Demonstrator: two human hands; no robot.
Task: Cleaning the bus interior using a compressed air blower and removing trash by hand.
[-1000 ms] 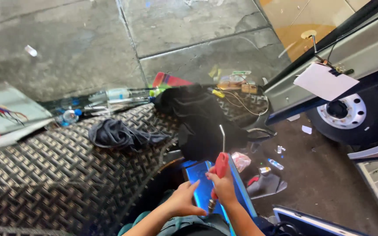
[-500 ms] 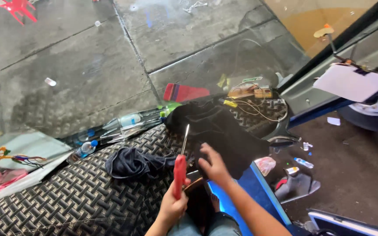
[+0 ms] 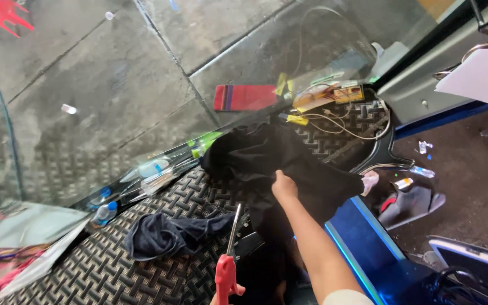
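A black ribbed rubber mat [image 3: 114, 265] is covering the dashboard surface beneath the windscreen, and a large black cloth [image 3: 289, 164] is lying draped over it near the middle. The right hand [image 3: 284, 185] is gripping a fold of this black cloth, fingers closed on the fabric. A crumpled dark blue rag [image 3: 168, 234] is sitting on the mat just left of the cloth. The left hand [image 3: 224, 296] is barely showing at the bottom edge, wrapped around the red handle of a screwdriver [image 3: 230, 254] whose shaft is pointing upward. A clear plastic bottle [image 3: 148, 169] is lying on its side against the glass; its contents cannot be told. A smaller blue-capped bottle [image 3: 104, 212] is lying nearby.
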